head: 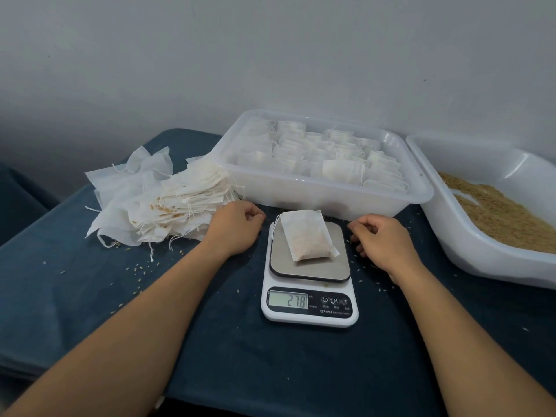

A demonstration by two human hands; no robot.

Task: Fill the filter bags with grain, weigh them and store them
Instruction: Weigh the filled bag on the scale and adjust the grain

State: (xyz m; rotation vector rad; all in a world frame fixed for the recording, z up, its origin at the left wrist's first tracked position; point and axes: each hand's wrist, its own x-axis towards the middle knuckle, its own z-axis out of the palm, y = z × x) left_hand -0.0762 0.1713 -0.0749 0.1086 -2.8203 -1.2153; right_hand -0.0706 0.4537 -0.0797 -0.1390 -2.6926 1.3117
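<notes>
While a filled filter bag (308,236) lies tilted on the steel platform of the kitchen scale (310,275), its drawstring trailing off the upper left corner, the display (288,299) reads 27.8. Nothing touches the bag: both hands rest on the dark blue tablecloth (210,341), one on each side of the scale. The left hand (236,227) sits just beside the platform's left edge with its fingers loosely curled under, gripping nothing; the right hand (382,242) sits just beside the right edge in the same relaxed curl, also holding nothing. Directly behind the scale stands a translucent plastic tray (301,194), packed with rows of filled bags (328,158) standing on edge; its front wall is close behind the bag on the scale. Left of that tray, touching or nearly touching its corner, a loose heap of empty filter bags (162,200) spreads over the cloth, strings dangling, with a few grains caught on top; the left hand's knuckles lie just beside the heap's right edge. At the far right a white tub (481,251) holds brown grain (496,212) and runs out of view. Spilled grains (135,269) dot the cloth around the scale and both forearms. A plain pale wall (270,55) closes the scene behind.
</notes>
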